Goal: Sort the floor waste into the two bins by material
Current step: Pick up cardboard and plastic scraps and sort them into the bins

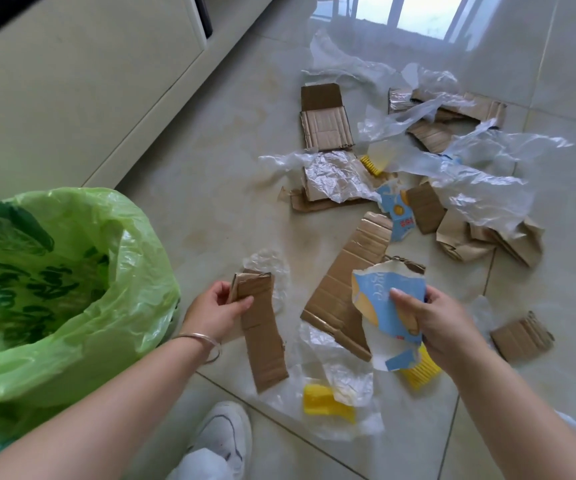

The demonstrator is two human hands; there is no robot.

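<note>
My left hand [215,311] grips a long brown cardboard strip [262,341] by its upper end, just right of the bin lined with a green plastic bag [82,271]. My right hand [428,323] holds a torn blue and white paper carton piece [383,306] above the floor. Under and around them lie several cardboard pieces, among them a big flat one [342,285], clear plastic film [480,181] and yellow plastic pieces [324,403]. Only one bin is in view.
A cream cabinet [89,81] runs along the upper left. My white shoe [224,434] stands at the bottom centre. More cardboard [326,124] and another blue carton scrap [399,213] lie farther out on the tiled floor.
</note>
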